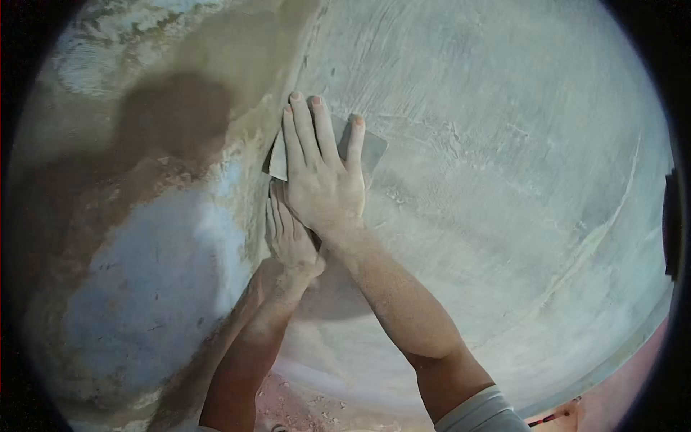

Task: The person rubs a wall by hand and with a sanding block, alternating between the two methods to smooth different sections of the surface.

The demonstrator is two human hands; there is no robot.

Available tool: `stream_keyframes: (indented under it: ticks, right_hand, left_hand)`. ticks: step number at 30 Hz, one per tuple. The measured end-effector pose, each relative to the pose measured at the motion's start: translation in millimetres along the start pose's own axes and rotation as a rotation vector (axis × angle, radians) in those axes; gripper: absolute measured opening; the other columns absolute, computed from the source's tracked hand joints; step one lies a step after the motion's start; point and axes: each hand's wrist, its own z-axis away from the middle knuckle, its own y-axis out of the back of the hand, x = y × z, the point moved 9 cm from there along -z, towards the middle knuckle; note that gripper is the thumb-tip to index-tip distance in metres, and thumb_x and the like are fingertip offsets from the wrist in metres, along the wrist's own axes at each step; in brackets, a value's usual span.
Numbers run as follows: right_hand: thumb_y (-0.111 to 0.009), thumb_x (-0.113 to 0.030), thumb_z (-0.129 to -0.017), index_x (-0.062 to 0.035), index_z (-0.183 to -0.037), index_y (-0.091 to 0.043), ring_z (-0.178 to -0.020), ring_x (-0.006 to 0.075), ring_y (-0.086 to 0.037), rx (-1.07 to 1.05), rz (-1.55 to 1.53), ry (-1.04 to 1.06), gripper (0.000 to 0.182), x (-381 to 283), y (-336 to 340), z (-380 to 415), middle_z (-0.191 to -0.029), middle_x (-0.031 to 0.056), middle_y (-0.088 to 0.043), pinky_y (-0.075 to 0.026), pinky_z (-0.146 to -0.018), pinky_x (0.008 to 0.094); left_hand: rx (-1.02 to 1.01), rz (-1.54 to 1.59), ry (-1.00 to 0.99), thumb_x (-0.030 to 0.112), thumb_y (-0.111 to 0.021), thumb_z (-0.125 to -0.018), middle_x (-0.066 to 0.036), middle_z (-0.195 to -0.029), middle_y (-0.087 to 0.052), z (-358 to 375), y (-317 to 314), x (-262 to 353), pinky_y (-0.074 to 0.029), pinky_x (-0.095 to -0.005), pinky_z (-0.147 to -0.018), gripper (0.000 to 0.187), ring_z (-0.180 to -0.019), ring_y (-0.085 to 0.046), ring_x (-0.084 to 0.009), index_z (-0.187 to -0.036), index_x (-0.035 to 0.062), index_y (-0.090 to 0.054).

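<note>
My right hand [324,180] lies flat against the wall with its fingers spread. Beneath its palm and fingers is a grey sheet [373,150] that looks like sandpaper, partly hidden by the hand. The sheet's pale left corner stands slightly off the wall. Just below, my left hand [291,234] rests with its fingers stretched upward, close to the heel of my right hand and partly covered by it. Both hands look dusty. Grey-white plaster [489,237] covers the wall around and to the right of them.
To the left, the wall has a rough brown area [252,57] and a bluish patch [158,266], with a shadow of a head and arms across it. Crumbs lie on the pinkish floor [302,403] below. A dark object [671,223] stands at the right edge.
</note>
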Motion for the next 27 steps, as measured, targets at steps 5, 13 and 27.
stream_keyframes:
  ticks: [5,13,27]
  right_hand:
    - [-0.071,-0.055,-0.087,-0.0068,-0.165,-0.043,-0.163,0.0263,-0.027,-0.124,-0.007,0.017,0.096,-12.5,-2.5,3.2,-0.177,0.0081,-0.032,-0.019,-0.127,0.0691]
    - [-0.069,-0.043,-0.091,-0.0045,-0.170,-0.031,-0.166,0.0235,-0.020,-0.293,-0.087,0.185,0.095,-83.0,-26.9,121.3,-0.180,0.0075,-0.026,-0.019,-0.131,0.0575]
    - [-0.068,-0.054,-0.096,-0.0096,-0.171,-0.030,-0.165,0.0202,-0.021,-0.322,-0.259,-0.099,0.095,86.3,63.7,145.6,-0.181,0.0028,-0.022,-0.020,-0.131,0.0575]
  left_hand:
    - [-0.083,0.048,0.071,0.054,-0.060,-0.099,-0.037,-0.170,-0.022,24.1,4.4,-1.8,-0.012,-0.0622,-0.131,0.102,-0.161,-0.020,-0.0509,-0.163,-0.0145,-0.020]
    - [-0.231,0.182,0.268,0.059,-0.059,-0.099,-0.029,-0.172,-0.025,167.4,-24.1,-14.8,-0.006,-0.0613,-0.132,0.099,-0.162,-0.020,-0.0444,-0.164,-0.0077,-0.025]
    - [-0.533,0.267,0.462,0.067,-0.057,-0.099,-0.016,-0.174,-0.030,131.6,-84.8,101.0,0.005,-0.0597,-0.133,0.095,-0.164,-0.020,-0.0330,-0.166,0.0041,-0.033]
